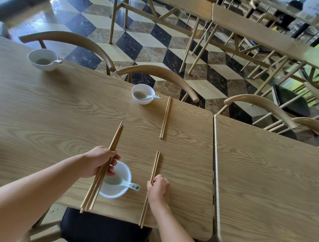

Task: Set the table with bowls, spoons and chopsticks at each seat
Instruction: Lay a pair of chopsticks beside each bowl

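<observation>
Your long light-wood table (52, 114) fills the left and centre of the frame, and a second matching table (272, 184) butts up against it on the right, with a thin seam between them. Along the far edge sit three wooden chairs with curved backs (158, 72), and at the bottom, right under you, there's a chair with a black cushioned seat (107, 230).

Now your hands. Your left hand (100, 161), lower centre, has its fingers wrapped round a bundle of light-brown wooden chopsticks (114, 142), held at a slant over the nearest bowl. Your right hand (159, 189), just right of it, is curled down onto a pair of wooden chopsticks (155, 167), fingertips pinching them against the table. That pair runs from mid-table back to the near edge.

Three round white bowls are out. The nearest one (127, 175) is lower centre, partly under your left hand. The second (143, 99) is at centre by the far edge. The third (42, 61) is upper left.

Another chopstick pair (165, 117) lies flat just right of the centre bowl, apart from it, pointing across the table.

Smallest of all are the white ceramic spoons, one in each bowl. The near spoon (130, 185), the centre spoon (152, 96) and the far spoon (56, 61) all have their handles poking over the right rim.
</observation>
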The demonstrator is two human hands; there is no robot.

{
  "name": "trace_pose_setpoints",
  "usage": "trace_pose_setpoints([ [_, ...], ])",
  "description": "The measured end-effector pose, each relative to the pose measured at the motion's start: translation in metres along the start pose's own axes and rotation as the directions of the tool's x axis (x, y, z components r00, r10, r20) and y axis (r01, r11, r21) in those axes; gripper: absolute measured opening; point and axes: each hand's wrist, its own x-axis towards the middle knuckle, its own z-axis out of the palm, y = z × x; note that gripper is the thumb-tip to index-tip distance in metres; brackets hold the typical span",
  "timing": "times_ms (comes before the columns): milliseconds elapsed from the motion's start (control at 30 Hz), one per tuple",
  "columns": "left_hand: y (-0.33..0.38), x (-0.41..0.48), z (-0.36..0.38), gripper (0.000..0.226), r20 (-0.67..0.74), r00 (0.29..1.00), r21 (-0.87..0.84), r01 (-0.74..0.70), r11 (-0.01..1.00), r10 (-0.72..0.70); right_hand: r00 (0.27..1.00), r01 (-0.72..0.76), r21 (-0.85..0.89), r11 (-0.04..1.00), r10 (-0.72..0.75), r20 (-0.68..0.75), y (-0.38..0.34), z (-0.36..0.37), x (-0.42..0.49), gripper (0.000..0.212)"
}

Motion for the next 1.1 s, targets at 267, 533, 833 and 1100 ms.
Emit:
trace_pose_setpoints([
  [267,0.000,-0.001,-0.005,0.026,-0.016,1.000,0.000,0.005,1.000,-0.005,1.000,-0.016,0.002,1.000,0.016,-0.017,0.000,0.003,0.001,0.013],
  [533,-0.005,0.002,-0.011,0.026,-0.032,0.999,0.005,0.017,1.000,-0.017,1.000,-0.022,0.009,1.000,0.022,-0.010,0.002,0.004,0.003,0.015],
  [833,-0.004,0.002,-0.008,0.024,-0.012,1.000,0.007,0.017,1.000,-0.017,1.000,-0.024,-0.001,1.000,0.024,-0.016,0.005,0.005,0.006,0.014],
  [1100,-0.007,-0.005,-0.008,0.026,0.006,1.000,0.024,-0.012,1.000,0.012,0.993,-0.088,-0.008,0.996,0.087,-0.084,0.008,0.000,-0.008,0.019],
])
